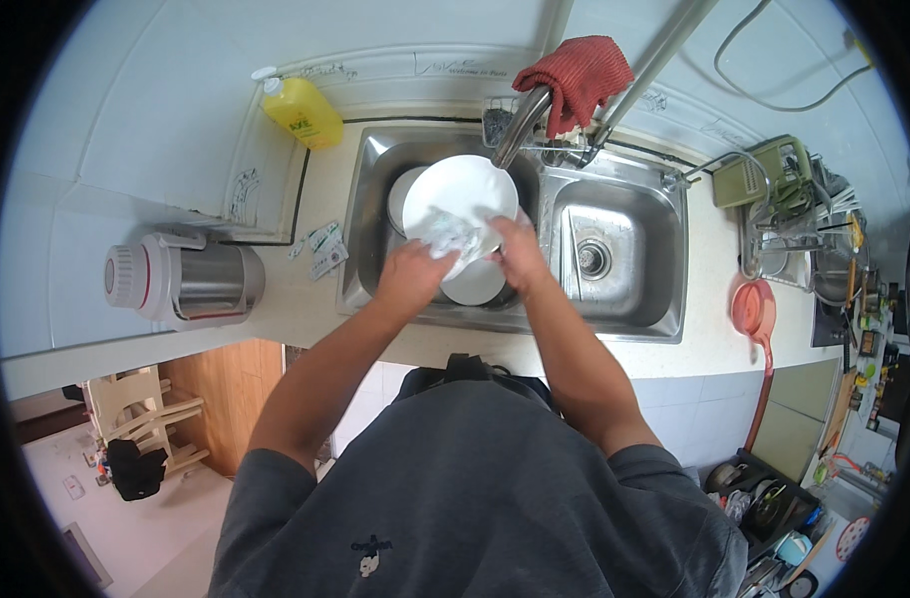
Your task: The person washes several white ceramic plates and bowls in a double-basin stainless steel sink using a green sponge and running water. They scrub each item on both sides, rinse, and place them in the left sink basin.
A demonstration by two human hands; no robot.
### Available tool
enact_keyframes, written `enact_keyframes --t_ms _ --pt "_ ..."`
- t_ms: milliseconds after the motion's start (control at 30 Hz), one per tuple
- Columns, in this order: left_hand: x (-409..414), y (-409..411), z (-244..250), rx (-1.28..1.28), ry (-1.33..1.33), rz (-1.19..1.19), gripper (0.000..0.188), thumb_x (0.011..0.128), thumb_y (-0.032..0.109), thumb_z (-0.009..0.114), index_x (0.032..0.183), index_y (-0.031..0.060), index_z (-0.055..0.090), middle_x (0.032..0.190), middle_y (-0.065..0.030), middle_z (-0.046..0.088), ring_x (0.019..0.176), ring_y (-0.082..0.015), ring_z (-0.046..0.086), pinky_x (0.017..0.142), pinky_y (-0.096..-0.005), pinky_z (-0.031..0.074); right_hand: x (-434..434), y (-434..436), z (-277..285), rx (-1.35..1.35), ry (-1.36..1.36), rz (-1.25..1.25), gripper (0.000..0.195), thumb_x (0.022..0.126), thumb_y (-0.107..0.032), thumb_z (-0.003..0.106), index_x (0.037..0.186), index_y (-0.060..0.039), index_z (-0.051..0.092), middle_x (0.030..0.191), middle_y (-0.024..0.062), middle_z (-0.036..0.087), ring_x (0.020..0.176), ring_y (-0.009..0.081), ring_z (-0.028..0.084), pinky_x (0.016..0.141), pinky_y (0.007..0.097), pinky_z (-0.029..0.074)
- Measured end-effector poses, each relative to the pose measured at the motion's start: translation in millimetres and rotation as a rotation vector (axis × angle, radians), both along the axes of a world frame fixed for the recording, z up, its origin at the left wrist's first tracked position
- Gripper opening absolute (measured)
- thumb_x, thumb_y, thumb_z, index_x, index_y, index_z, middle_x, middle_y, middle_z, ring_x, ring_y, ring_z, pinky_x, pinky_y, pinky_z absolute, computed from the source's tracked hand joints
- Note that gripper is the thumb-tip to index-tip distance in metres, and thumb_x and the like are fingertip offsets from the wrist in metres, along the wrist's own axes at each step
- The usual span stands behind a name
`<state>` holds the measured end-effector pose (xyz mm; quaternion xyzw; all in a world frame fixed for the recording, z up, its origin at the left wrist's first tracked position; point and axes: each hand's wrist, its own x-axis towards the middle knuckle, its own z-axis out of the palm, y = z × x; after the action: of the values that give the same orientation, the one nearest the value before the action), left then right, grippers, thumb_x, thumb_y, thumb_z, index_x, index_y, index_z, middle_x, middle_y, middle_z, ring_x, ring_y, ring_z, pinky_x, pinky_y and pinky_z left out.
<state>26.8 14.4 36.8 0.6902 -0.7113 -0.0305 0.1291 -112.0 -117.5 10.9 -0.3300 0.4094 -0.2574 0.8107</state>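
Note:
Over the left basin of a steel double sink (367, 161), a white plate (462, 183) is tilted up in front of me. My left hand (417, 273) presses a soapy, whitish cloth (451, 235) against the plate's near part. At the plate's right edge, my right hand (518, 250) grips the rim, its thumb on the upper face. Below the plate, a white bowl or dish (476, 285) shows in the basin, and another white dish (399, 198) peeks out on the left. The plate and hands hide much of the basin floor.
A steel faucet (526, 123) with a red cloth (586, 78) hangs over the sink. Chopsticks (571, 254) lie in the right basin. Yellow dish soap (305, 112) and a thermos jug (193, 280) stand left. On the right are a pink ladle (754, 310) and a dish rack (780, 247).

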Motion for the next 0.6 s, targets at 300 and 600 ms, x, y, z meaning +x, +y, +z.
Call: enact_keyframes --t_ms 300,600 --pt "6.1 2.9 19.5 0.094 0.064 0.025 0.056 0.078 0.035 0.067 0.124 0.0047 0.056 0.119 -0.0236 0.057 0.116 -0.0420 0.050 0.109 -0.0491 0.030 -17.0 -5.4 -5.4 -0.009 0.175 0.081 0.044 0.091 -0.028 0.057 0.128 -0.0063 0.050 0.104 0.0087 0.064 0.081 0.0172 0.065 0.055 0.0294 0.050" --pt "-21.1 -25.2 19.1 0.137 0.254 0.086 0.072 0.081 0.032 0.064 0.143 0.0114 0.033 0.126 -0.0289 0.051 0.121 -0.0464 0.044 0.109 -0.0495 0.028 -7.6 1.4 -13.1 -0.071 0.017 0.197 0.052 0.095 -0.044 0.053 0.133 -0.0089 0.048 0.105 0.0066 0.063 0.088 0.0146 0.061 0.064 0.0303 0.051"
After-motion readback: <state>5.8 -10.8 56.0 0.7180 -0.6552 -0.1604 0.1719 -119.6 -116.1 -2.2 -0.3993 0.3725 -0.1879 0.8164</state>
